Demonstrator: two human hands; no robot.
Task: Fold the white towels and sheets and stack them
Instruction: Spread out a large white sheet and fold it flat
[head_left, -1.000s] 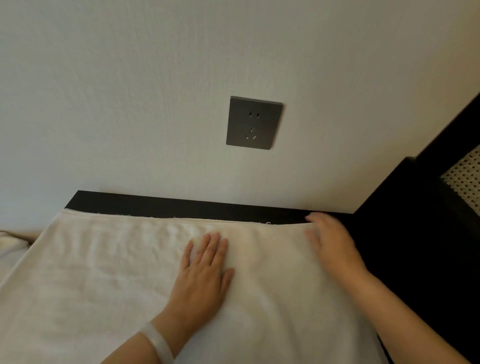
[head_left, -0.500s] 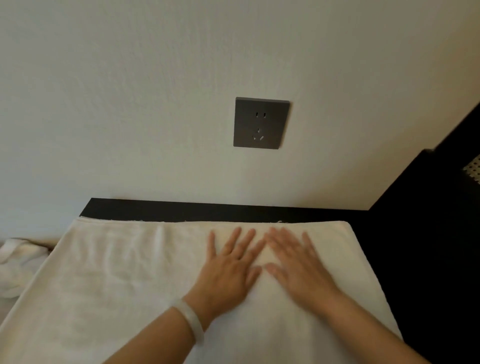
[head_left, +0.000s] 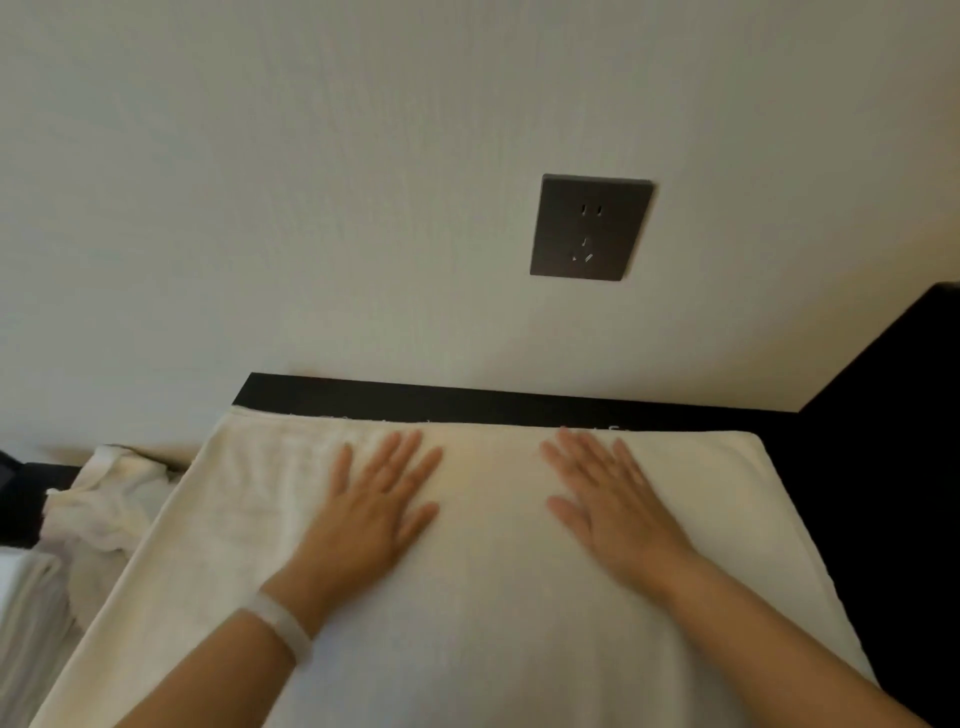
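A large white towel (head_left: 488, 597) lies spread flat over a dark surface, its far edge close to the wall. My left hand (head_left: 371, 512) presses flat on it left of centre, fingers straight and spread; a white band circles that wrist. My right hand (head_left: 610, 499) lies flat on the towel right of centre, fingers straight and pointing toward the wall. A gap of bare towel separates the two hands. At the left, a crumpled white cloth (head_left: 111, 501) lies in a heap beside the towel.
A dark strip of the table (head_left: 467, 400) shows between towel and wall. A grey wall socket (head_left: 589, 228) sits above it. Black furniture (head_left: 883, 467) rises at the right. Folded white linen (head_left: 26, 613) is at the lower left edge.
My right hand came in from the towel's far right corner to beside the left hand, then both hands slid apart across the towel. The view shifted left.
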